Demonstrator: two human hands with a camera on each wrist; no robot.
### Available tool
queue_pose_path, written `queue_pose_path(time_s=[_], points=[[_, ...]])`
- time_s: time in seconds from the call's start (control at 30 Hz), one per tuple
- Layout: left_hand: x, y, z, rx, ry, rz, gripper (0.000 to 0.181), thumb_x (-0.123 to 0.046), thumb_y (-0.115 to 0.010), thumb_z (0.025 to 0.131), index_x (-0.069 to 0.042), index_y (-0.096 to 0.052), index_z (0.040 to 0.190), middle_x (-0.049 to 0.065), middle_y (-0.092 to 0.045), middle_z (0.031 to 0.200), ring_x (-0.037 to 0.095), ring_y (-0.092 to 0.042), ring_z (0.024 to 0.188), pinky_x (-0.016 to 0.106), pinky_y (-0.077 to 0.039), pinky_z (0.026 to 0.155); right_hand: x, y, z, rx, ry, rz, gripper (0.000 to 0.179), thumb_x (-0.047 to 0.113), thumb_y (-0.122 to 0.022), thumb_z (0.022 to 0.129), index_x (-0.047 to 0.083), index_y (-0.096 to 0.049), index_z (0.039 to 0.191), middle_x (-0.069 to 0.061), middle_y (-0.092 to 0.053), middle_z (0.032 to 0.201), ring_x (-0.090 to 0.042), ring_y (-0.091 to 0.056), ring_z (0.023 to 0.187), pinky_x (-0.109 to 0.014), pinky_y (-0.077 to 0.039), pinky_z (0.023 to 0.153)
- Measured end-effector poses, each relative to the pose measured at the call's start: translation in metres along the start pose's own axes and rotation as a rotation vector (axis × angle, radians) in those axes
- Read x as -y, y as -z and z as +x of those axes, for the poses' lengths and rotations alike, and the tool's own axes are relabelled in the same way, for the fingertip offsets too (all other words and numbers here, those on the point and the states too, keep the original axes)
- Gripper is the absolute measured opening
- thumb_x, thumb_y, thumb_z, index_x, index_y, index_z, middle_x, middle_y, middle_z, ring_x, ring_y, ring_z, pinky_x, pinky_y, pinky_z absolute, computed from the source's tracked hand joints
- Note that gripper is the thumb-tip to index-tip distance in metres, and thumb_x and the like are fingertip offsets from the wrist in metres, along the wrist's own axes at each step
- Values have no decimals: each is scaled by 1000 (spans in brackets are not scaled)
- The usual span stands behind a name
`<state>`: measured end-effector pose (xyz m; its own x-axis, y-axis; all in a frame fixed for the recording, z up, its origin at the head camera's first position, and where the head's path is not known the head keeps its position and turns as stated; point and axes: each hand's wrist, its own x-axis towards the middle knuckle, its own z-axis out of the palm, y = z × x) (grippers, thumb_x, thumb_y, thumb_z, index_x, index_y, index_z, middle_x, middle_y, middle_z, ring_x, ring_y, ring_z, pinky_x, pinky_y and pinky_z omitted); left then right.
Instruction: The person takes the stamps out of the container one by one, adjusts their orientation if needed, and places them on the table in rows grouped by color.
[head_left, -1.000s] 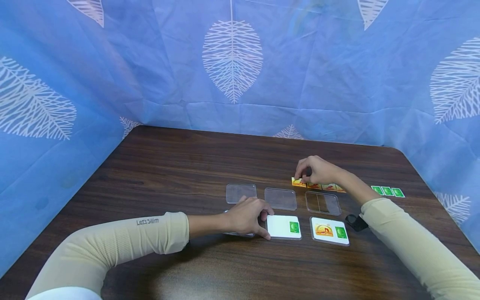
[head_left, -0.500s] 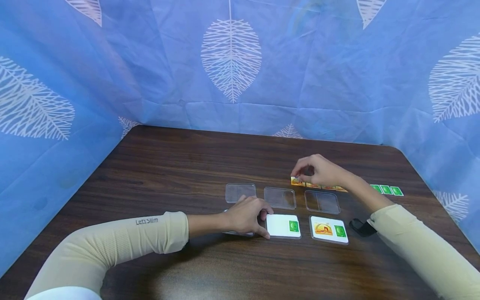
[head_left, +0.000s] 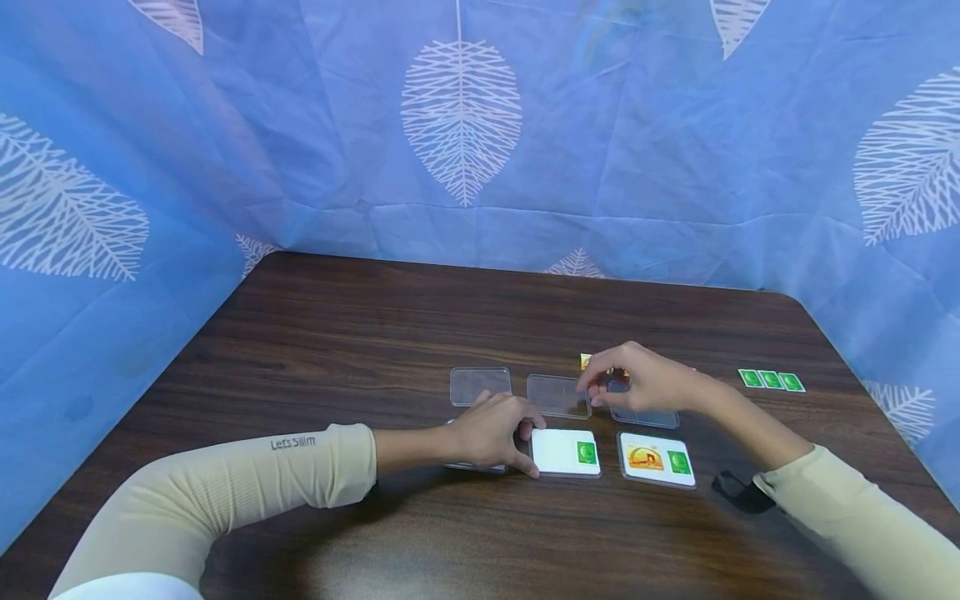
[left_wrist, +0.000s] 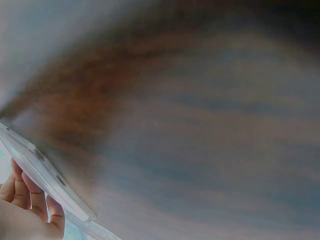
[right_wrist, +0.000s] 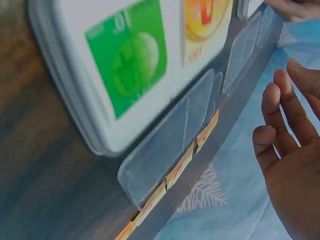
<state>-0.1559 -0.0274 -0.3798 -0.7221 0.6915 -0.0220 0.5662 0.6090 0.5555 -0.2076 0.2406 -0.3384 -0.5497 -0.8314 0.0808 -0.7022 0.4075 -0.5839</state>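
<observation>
My left hand (head_left: 491, 432) grips the left side of a clear case (head_left: 551, 461) with a white insert, thumb at the front edge and fingers at the back. A green stamp (head_left: 587, 452) lies at the right of that insert. In the left wrist view, curled fingers (left_wrist: 35, 195) sit along the case's edge. My right hand (head_left: 648, 379) hovers over the clear lids, fingers bent loosely and thumb near the index finger; no stamp shows between them. Behind it lies a row of orange stamps (right_wrist: 180, 167), mostly hidden from the head view.
Right of the held case is another case (head_left: 657, 483) with one orange and one green stamp. A third case lies partly under my left hand. Three clear lids (head_left: 480, 383) line up behind the cases. Several green stamps (head_left: 771, 380) lie at the right. Patterned cloth (head_left: 352, 125) hangs behind the table.
My right hand has left the left end of the orange stamp row and moved toward me, over the lids. My left hand stays at the middle case.
</observation>
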Motion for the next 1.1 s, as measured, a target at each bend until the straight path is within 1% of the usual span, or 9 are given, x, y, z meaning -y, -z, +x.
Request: queue_pose_path(time_s=[0.1,0.23,0.4,0.47,0.5,0.63,0.73,0.87,1.1], points=[[0,0,1,1,3,1,52,-27,-96,74,-7,-75,117,-9,-60,80,4,-49,77,29,-33,81,4,-4,-3,25,-1,23,14,1,-76,93,8,-77,106,10,-67,87,-8,-52,69,-25,-43,57],[0,0,1,2,8,2,52,-27,-96,74,-7,-75,117,-10,-60,80,4,-49,77,29,-33,82,7,-11,-7,74,-23,57,16,4,-78,91,10,-77,106,12,-65,87,-6,-53,72,-24,-44,59],[0,1,0,2,6,0,53,-27,-96,74,-7,-75,118,-9,-60,80,4,-49,76,30,-33,83,6,-19,-11,93,-2,103,19,5,-80,90,10,-77,108,7,-67,88,-19,-56,70,-25,-45,59],[0,1,0,2,7,0,53,-27,-96,74,-7,-75,118,-9,-60,80,4,-49,76,30,-33,83,5,-21,-13,99,1,121,20,8,-81,90,10,-76,110,5,-68,89,-25,-57,72,-26,-46,60],[0,1,0,2,8,1,53,-27,-96,74,-7,-75,118,-9,-60,80,4,-49,76,30,-33,83,4,-22,-13,103,-3,126,20,8,-81,90,11,-77,110,4,-67,89,-25,-57,73,-27,-47,61],[-1,1,1,4,10,3,53,-27,-96,74,-7,-75,118,-9,-60,80,4,-49,77,30,-33,83,4,-26,-14,122,-7,121,19,12,-82,91,12,-77,110,4,-65,88,-22,-57,73,-29,-48,62],[-1,1,1,4,14,3,53,-27,-96,74,-7,-75,118,-9,-60,81,4,-49,77,30,-34,84,5,-28,-13,128,-16,96,19,14,-82,91,14,-78,110,5,-64,88,-20,-57,74,-29,-48,64],[-1,0,1,4,15,-2,53,-27,-96,74,-7,-75,118,-9,-60,81,4,-49,77,30,-33,84,5,-29,-12,134,-29,100,19,13,-82,91,14,-78,110,5,-62,88,-19,-57,75,-27,-47,64],[0,0,1,2,6,-10,53,-26,-96,74,-6,-75,118,-9,-60,80,4,-48,76,28,-32,81,3,-32,-11,133,8,102,17,10,-81,90,14,-78,106,4,-63,90,-13,-55,75,-26,-48,64]])
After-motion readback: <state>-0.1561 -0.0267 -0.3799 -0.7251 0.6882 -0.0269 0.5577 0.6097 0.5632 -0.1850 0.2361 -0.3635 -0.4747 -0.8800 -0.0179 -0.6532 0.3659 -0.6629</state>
